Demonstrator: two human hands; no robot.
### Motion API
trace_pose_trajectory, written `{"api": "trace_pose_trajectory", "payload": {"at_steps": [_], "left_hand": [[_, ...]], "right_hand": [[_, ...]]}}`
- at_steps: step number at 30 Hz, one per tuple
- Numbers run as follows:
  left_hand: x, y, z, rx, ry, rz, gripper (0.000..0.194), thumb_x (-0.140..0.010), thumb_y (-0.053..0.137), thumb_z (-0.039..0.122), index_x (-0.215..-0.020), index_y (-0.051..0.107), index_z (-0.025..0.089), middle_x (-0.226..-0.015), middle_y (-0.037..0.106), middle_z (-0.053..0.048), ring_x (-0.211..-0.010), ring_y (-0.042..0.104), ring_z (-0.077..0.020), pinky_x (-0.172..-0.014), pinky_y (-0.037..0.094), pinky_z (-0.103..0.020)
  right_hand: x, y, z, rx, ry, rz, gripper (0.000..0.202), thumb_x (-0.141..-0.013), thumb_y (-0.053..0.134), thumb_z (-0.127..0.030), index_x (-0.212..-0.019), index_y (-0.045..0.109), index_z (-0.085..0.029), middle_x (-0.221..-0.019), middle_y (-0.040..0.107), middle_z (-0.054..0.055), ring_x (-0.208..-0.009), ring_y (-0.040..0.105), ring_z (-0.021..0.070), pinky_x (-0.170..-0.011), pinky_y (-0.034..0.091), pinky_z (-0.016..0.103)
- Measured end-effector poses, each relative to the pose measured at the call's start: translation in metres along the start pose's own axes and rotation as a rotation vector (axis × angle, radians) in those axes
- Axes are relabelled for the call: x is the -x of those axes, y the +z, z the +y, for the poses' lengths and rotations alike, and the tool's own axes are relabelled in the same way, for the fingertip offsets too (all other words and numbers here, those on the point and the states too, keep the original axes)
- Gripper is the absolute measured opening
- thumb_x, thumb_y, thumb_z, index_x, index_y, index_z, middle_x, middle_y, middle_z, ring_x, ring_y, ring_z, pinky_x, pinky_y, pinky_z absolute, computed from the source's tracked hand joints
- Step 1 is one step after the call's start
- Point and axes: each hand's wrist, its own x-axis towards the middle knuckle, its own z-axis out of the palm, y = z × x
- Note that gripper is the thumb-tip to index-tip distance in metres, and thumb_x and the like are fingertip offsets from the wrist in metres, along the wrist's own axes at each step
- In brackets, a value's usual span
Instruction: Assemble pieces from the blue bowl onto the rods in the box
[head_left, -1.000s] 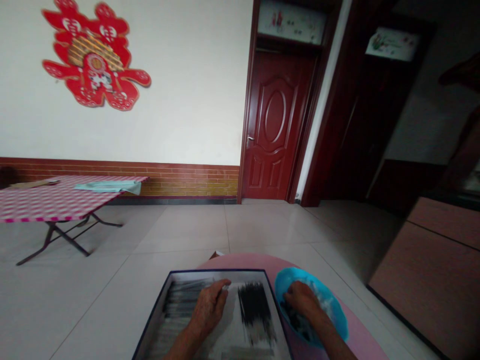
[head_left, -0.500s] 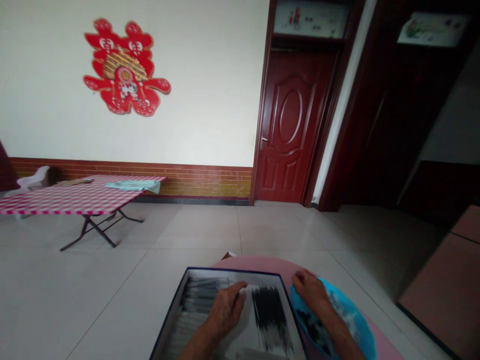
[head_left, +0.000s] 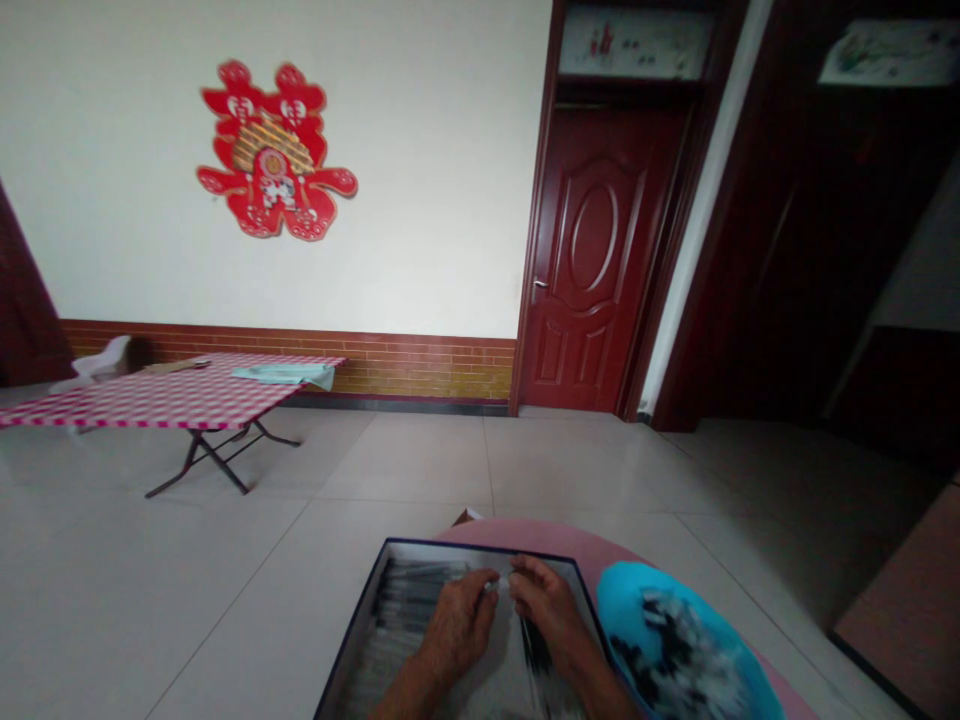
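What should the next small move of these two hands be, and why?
Probably the right hand should edge toward the left hand until their fingers meet: both hands hover over the shallow box with only a narrow gap between them, and the left seems to pinch something small and pale, too blurred to identify.

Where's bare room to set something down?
Bare: a strip of pink table beyond the tray, beside the bowl; floor left of the tray. Crowded: the tray beneath left hand and right hand, and the bowl, piled with pieces.
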Motion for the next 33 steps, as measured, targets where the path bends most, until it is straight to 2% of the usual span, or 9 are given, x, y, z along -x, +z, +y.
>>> {"api": "trace_pose_trajectory", "payload": {"at_steps": [8, 16, 22, 27, 30, 33], "left_hand": [[-0.001, -0.002, 0.002, 0.026, 0.035, 0.015, 0.025, -0.089, 0.042, 0.022, -0.105, 0.061, 0.019, -0.087, 0.071, -0.007, -0.076, 0.068, -0.0187, -0.069, 0.053, -0.028], [0.000, -0.002, -0.003, 0.046, 0.044, -0.052, 0.030, -0.085, 0.044, 0.017, -0.108, 0.062, 0.020, -0.089, 0.070, -0.006, -0.080, 0.066, -0.0185, -0.073, 0.051, -0.029], [-0.005, -0.008, 0.000, 0.003, 0.063, -0.061, 0.021, -0.088, 0.045, 0.021, -0.088, 0.066, 0.018, -0.076, 0.062, -0.007, -0.072, 0.061, -0.0174, -0.066, 0.048, -0.026], [-0.004, -0.010, 0.002, -0.164, 0.057, -0.072, 0.025, -0.091, 0.042, 0.023, -0.088, 0.066, 0.019, -0.073, 0.060, -0.005, -0.066, 0.058, -0.0168, -0.060, 0.046, -0.025], [-0.005, -0.011, 0.004, -0.267, 0.058, -0.051, 0.026, -0.092, 0.041, 0.023, -0.093, 0.066, 0.021, -0.075, 0.062, -0.005, -0.071, 0.058, -0.0191, -0.065, 0.046, -0.027], [-0.008, -0.015, 0.007, -0.285, 0.067, -0.088, 0.026, -0.092, 0.040, 0.021, -0.093, 0.066, 0.022, -0.075, 0.061, -0.004, -0.074, 0.057, -0.0190, -0.068, 0.044, -0.028]], "right_hand": [[0.003, 0.003, -0.005, 0.010, 0.000, -0.105, 0.031, -0.065, 0.065, -0.035, -0.089, 0.070, -0.016, -0.082, 0.070, 0.005, -0.078, 0.063, 0.0192, -0.068, 0.050, 0.029], [0.003, 0.003, -0.005, 0.136, -0.070, -0.083, 0.028, -0.064, 0.061, -0.032, -0.084, 0.073, -0.016, -0.073, 0.070, 0.003, -0.065, 0.060, 0.0177, -0.059, 0.047, 0.027], [0.005, 0.003, -0.007, 0.226, -0.120, -0.079, 0.027, -0.065, 0.059, -0.030, -0.083, 0.074, -0.016, -0.068, 0.069, 0.002, -0.059, 0.057, 0.0159, -0.056, 0.045, 0.027], [0.004, 0.003, -0.005, 0.225, -0.120, -0.093, 0.030, -0.065, 0.058, -0.029, -0.087, 0.074, -0.015, -0.069, 0.069, 0.002, -0.061, 0.057, 0.0161, -0.058, 0.044, 0.027], [0.003, 0.004, -0.004, 0.223, -0.126, -0.098, 0.029, -0.067, 0.057, -0.030, -0.085, 0.073, -0.015, -0.061, 0.064, 0.000, -0.056, 0.054, 0.0149, -0.054, 0.041, 0.026], [0.004, 0.005, -0.006, 0.237, -0.128, -0.120, 0.028, -0.070, 0.056, -0.034, -0.085, 0.071, -0.015, -0.062, 0.063, 0.000, -0.056, 0.054, 0.0153, -0.055, 0.041, 0.026]]}}
